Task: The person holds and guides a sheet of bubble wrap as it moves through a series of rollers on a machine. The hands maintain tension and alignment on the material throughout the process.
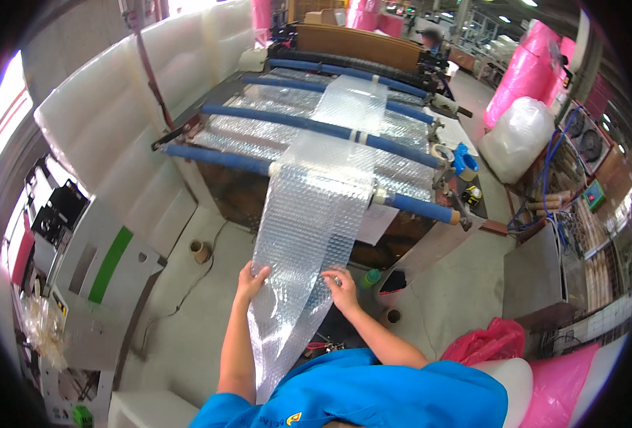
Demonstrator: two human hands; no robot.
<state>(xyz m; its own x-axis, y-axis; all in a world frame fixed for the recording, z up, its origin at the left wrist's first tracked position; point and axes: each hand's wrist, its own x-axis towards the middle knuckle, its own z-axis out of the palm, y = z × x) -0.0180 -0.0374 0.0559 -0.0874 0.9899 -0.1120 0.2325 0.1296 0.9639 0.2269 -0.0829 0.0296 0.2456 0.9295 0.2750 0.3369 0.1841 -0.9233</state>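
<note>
A clear strip of bubble wrap [305, 221] runs over the blue rollers of a machine and hangs down toward me. Its lower end narrows and passes along my body. My left hand [251, 281] grips the strip's left edge, with the thumb on top. On the other edge, my right hand [340, 287] pinches the film between thumb and fingers. Just above my hands, the strip bends over the front blue roller [419, 207]. Farther back, wider silvery bubble sheeting [248, 132] lies beneath the other rollers.
On the machine's right side sit a blue tape roll [465, 162] and a tape measure [472, 194]. A green bottle [370, 278] stands below the strip. A cardboard tube [200, 250] is on the floor at left. Pink wrapped rolls [528, 71] stand far right; red plastic [487, 341] lies near right.
</note>
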